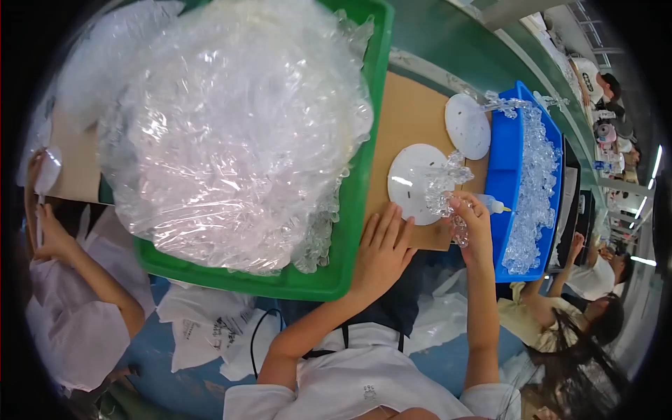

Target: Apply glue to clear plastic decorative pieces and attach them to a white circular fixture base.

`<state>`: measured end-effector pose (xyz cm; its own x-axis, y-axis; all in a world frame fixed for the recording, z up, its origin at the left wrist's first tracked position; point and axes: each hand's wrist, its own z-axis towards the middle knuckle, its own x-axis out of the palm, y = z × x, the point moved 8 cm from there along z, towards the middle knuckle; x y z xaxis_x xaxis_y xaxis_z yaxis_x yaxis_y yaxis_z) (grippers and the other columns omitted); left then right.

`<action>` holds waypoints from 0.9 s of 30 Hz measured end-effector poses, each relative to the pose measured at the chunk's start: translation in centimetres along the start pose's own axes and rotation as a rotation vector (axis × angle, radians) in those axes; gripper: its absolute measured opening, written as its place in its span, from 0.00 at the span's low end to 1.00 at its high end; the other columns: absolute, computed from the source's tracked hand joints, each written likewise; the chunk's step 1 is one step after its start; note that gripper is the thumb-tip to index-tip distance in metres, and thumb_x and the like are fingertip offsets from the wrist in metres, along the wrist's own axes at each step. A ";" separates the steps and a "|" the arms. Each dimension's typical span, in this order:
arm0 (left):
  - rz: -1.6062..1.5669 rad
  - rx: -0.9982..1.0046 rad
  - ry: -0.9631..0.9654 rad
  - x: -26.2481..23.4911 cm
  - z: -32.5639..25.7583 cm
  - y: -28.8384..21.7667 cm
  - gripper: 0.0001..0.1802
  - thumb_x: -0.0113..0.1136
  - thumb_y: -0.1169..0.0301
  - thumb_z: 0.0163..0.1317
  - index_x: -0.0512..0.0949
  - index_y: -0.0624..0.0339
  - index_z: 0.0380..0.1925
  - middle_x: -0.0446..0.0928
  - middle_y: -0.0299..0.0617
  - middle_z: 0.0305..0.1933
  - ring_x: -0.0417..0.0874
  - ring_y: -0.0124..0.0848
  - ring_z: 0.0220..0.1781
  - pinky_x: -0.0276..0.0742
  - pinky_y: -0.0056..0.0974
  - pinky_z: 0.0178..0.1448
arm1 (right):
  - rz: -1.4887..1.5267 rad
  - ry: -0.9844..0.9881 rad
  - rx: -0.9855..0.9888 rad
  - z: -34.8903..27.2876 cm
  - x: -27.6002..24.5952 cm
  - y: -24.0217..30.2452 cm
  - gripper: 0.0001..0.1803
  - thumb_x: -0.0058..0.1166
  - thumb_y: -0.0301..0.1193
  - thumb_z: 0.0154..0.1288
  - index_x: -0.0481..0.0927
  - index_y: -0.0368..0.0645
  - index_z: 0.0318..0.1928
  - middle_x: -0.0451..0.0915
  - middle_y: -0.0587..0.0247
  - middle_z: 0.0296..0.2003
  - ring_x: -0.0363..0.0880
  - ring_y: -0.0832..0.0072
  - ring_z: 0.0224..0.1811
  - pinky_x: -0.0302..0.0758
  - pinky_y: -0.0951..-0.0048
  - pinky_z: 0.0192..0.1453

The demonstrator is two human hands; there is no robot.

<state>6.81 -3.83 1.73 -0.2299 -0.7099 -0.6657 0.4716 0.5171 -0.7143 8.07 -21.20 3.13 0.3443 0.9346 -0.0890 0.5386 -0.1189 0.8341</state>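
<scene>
A white round disc (404, 183) with small dark slots lies on brown cardboard, and clear moulded plastic pieces (455, 170) stand at its right side. My left hand (383, 248) is flat with fingers stretched out, its fingertips at the disc's near edge. Just right of the disc, my right hand (474, 220) is closed, pinching a clear plastic piece (459, 232); its exact shape is hard to make out. Behind that hand lies a small squeeze bottle (494, 204) with a yellow tip, partly hidden.
At left a large green crate (360, 210) holds clear plastic bags (238, 133). A blue bin (505, 164) of clear pieces stands at right. Farther back sits a second white disc (467, 126) with clear parts. Co-workers (87, 301) sit on both sides.
</scene>
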 end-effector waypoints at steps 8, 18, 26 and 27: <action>0.074 0.081 -0.023 0.2 0.1 0.5 0.27 0.57 0.65 0.60 0.69 0.58 0.60 0.64 0.52 0.64 0.61 0.46 0.70 0.57 0.49 0.70 | -0.179 -0.178 -0.093 -0.2 0.7 0.6 0.15 0.63 0.31 0.57 0.78 0.36 0.42 0.80 0.65 0.27 0.79 0.83 0.25 0.67 0.85 0.22; 0.203 0.099 0.008 0.8 -0.4 0.4 0.26 0.56 0.65 0.60 0.70 0.57 0.59 0.62 0.51 0.66 0.61 0.44 0.71 0.54 0.48 0.72 | -0.825 -0.222 -0.179 -0.7 4.7 2.8 0.12 0.65 0.29 0.54 0.77 0.35 0.34 0.80 0.60 0.24 0.78 0.79 0.24 0.68 0.80 0.26; 0.264 0.109 -0.091 1.2 -0.6 0.4 0.25 0.57 0.62 0.58 0.72 0.59 0.55 0.60 0.51 0.68 0.58 0.43 0.73 0.54 0.47 0.73 | -1.046 -0.301 -0.786 -2.9 8.5 5.3 0.12 0.66 0.30 0.53 0.79 0.37 0.35 0.80 0.54 0.27 0.81 0.59 0.28 0.74 0.69 0.31; 0.266 0.113 -0.091 1.1 -0.4 0.1 0.25 0.57 0.62 0.58 0.72 0.59 0.55 0.60 0.51 0.68 0.58 0.43 0.73 0.54 0.47 0.73 | -1.043 -0.304 -0.788 -2.9 8.5 5.2 0.12 0.66 0.30 0.53 0.79 0.37 0.35 0.80 0.54 0.27 0.81 0.59 0.28 0.74 0.69 0.31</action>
<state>6.24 -4.32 0.85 -0.0105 -0.5992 -0.8005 0.5980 0.6379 -0.4853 11.58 -12.94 8.25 0.2584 0.3472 -0.9015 0.1046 0.9177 0.3834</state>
